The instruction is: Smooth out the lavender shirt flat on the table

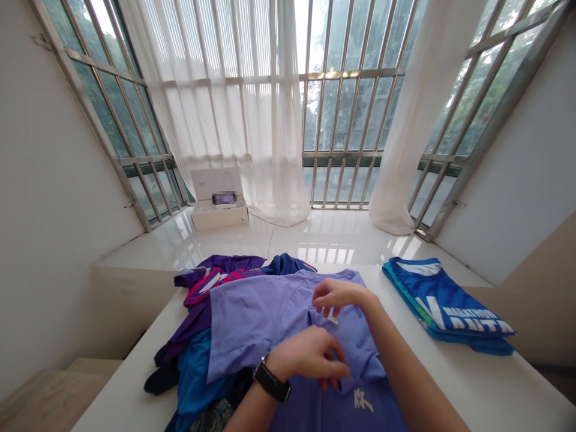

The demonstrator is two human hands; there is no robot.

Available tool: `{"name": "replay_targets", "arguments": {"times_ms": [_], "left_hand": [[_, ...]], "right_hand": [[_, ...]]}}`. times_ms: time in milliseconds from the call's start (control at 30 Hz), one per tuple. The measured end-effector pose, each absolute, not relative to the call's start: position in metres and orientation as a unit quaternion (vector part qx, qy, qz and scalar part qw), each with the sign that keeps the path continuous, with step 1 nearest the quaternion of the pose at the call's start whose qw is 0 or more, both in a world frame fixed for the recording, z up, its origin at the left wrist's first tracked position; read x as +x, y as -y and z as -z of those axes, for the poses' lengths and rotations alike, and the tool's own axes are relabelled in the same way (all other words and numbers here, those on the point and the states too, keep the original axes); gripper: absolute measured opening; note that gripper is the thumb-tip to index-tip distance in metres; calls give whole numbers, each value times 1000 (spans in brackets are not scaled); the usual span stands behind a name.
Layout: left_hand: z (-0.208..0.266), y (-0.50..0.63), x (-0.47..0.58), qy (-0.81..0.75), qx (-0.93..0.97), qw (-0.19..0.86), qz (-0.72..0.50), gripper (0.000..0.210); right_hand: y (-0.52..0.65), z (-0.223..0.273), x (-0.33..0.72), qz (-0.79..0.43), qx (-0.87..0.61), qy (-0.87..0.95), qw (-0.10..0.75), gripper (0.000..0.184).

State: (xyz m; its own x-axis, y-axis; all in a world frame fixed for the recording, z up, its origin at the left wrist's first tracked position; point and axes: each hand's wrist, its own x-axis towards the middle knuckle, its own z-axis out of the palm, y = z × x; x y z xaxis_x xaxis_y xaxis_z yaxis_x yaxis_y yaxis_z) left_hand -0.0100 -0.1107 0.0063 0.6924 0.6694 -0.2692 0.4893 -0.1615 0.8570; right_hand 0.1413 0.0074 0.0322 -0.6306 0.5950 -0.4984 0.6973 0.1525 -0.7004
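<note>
While working at the neck of the shirt (270, 312), keep the cloth flat on the table (495, 390) and pull gently outward with both hands, never upward, so as not to drag the pile (198, 300) beneath. Left hand (310, 357): watch on the wrist, fingers curled down and pinching a fold of the lilac cloth just near of the neck opening. Right hand (337, 297): thumb and fingertips closed on the cloth at the far side of that opening, right by a small white tag (333, 320). Better, probably, to grip close to the seam rather than the loose middle, to keep both pinches level, and to smooth from the neck out toward the sleeve so as to leave no crease.

Shirt spread in the middle of the table, on top of the pile of purple, navy and blue clothes, well apart from the folded blue stack (445, 306) at the right. Long axis apparently near to far: neck end toward the window (342, 120), body toward the wearer and cut off by the lower edge, white logo (362, 399) on the near part. One sleeve lying out to the left; the other hidden under the right forearm. Hem out of view, so no telling how straight the lower part lies.
</note>
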Motion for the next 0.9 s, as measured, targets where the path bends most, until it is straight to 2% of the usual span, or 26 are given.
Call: {"name": "replay_targets", "arguments": {"times_ms": [67,133,200,267,500,600,700,900], "left_hand": [[-17,104,-16,-421,774,462,-102,23],[-30,93,-19,-487,803,331,-92,23],[-41,78,-18,-552,809,195,-51,22],[-48,63,-12,-590,797,129,-4,21],[-34,35,9,-600,783,151,55,27],[-27,32,7,-597,785,159,54,29],[-26,29,4,-582,796,164,34,23],[-32,27,5,-595,778,183,81,29]], "right_hand": [[-12,-45,159,451,435,-779,-24,23],[-17,-53,179,374,457,-802,-91,26],[-23,-52,198,302,485,-812,-124,26],[-29,-43,214,266,504,-812,-126,24],[-50,2,241,244,509,-820,-96,28],[-57,4,245,226,527,-816,-75,30],[-59,1,250,213,547,-808,-48,30],[-61,3,261,218,569,-793,-9,17]]}}
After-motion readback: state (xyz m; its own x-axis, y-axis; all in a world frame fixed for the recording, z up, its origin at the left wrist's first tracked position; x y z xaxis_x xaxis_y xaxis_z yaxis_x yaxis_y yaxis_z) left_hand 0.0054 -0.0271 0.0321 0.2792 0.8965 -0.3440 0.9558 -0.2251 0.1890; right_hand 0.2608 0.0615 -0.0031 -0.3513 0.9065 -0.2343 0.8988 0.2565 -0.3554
